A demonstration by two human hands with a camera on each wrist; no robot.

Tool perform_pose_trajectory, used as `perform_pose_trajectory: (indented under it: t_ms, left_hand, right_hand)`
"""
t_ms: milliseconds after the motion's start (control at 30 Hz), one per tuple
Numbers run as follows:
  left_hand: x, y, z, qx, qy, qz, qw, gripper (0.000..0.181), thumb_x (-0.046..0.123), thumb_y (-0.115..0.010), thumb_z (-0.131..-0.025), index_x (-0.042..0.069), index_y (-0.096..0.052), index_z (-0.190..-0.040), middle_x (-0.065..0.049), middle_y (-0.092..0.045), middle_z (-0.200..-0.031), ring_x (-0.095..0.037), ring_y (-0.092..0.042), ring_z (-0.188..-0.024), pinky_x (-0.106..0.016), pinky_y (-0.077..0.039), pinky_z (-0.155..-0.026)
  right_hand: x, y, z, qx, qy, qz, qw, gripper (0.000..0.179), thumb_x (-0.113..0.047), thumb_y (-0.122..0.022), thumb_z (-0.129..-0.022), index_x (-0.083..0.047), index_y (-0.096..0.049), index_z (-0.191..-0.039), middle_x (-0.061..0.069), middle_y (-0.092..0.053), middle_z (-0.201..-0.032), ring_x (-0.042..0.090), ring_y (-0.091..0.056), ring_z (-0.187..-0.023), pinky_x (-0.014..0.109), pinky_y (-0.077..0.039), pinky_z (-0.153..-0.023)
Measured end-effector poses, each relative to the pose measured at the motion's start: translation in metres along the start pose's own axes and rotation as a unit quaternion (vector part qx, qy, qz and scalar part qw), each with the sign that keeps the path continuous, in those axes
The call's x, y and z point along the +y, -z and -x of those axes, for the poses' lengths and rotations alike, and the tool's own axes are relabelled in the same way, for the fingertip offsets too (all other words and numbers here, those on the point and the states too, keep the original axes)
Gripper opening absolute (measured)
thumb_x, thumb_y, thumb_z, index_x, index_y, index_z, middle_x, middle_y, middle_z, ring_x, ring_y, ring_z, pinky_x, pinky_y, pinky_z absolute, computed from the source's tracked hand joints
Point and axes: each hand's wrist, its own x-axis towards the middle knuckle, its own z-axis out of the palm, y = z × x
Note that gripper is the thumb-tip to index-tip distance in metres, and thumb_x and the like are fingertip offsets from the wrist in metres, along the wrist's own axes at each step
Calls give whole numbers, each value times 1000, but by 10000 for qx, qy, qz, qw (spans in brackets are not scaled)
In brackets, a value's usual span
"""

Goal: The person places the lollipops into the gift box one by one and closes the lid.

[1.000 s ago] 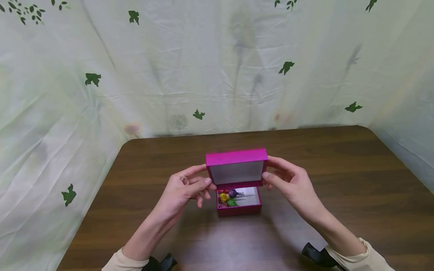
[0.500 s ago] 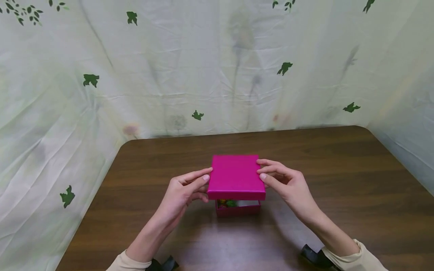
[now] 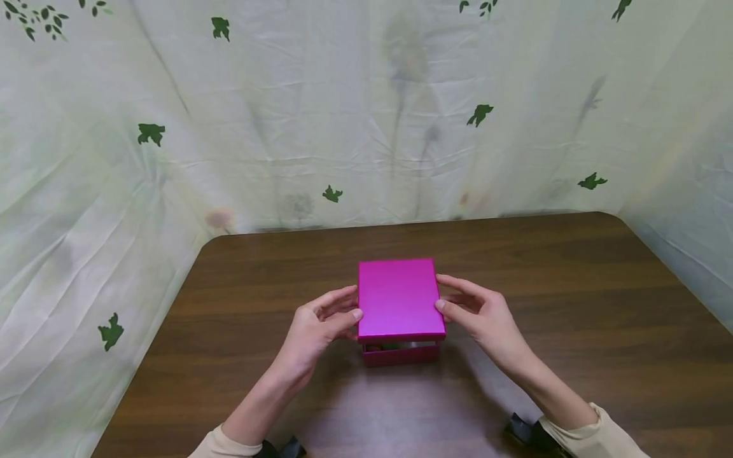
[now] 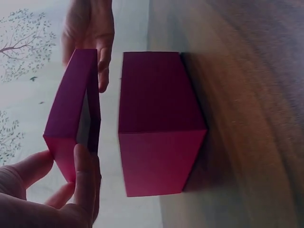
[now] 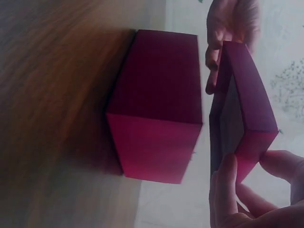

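Note:
A bright pink box lid (image 3: pixel 399 299) hovers over its matching box base (image 3: pixel 401 355), which stands on the table. My left hand (image 3: pixel 317 327) pinches the lid's left side between thumb and fingers. On the opposite side, my right hand (image 3: pixel 483 315) grips it in the same way. Both wrist views reveal a gap between the lid (image 4: pixel 71 104) and the base (image 4: pixel 156 92); the lid's pale inside faces the base. Through the narrow front gap in the head view only a sliver of green and white shows, the rest of the contents being hidden.
A brown wooden table (image 3: pixel 258 267) with rounded far corners lies under the box. Behind it and along the sides hangs a pale curtain (image 3: pixel 343 114) printed with leaves and flowers. Dark straps (image 3: pixel 532 436) sit at both wrists, by the cream sleeves.
The lid has swung from tilted up, with its pale inside showing, to nearly level and lower over the base. It now covers the wrapped lollipops inside. Both hands kept hold of it.

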Motion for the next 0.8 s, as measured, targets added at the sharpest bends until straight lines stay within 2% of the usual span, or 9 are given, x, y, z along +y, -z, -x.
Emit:
perform_pose_trajectory:
  t_ms: [233, 533, 700, 800]
  left_hand:
    - [-11, 0, 1, -91, 140, -395, 9991, 47, 7, -73, -87, 2, -60, -131, -19, -71, -96, -25, -69, -81, -40, -56, -78]
    - [-21, 0, -1, 77, 230, -526, 9983, 45, 8, -74, -86, 1, -62, -129, -18, -71, -89, -27, -71, -75, -40, -56, -75]
    - [-28, 1, -2, 165, 338, -471, 9982, 45, 6, -75, -86, 0, -62, -128, -18, -71, -87, -26, -70, -73, -40, -57, -72]
    - [-32, 1, -3, 190, 347, -434, 9983, 45, 6, -75, -86, -1, -62, -128, -18, -71, -87, -26, -70, -72, -39, -57, -70]
  right_hand:
    - [14, -2, -2, -127, -191, 140, 9996, 47, -18, -73, -90, -7, -60, -134, 16, -69, -111, 25, -70, -84, 33, -55, -79]
    - [23, -5, -3, -238, -331, 270, 9988, 48, -16, -72, -91, -3, -59, -134, 18, -69, -110, 24, -70, -85, 35, -55, -79]
    - [26, -7, -3, -327, -366, 303, 9983, 48, -14, -72, -91, -1, -58, -135, 21, -67, -116, 24, -70, -89, 35, -55, -79]
    - [29, -8, -3, -342, -381, 396, 9979, 48, -13, -72, -91, -1, -58, -135, 20, -68, -112, 23, -70, -87, 35, -56, -79]
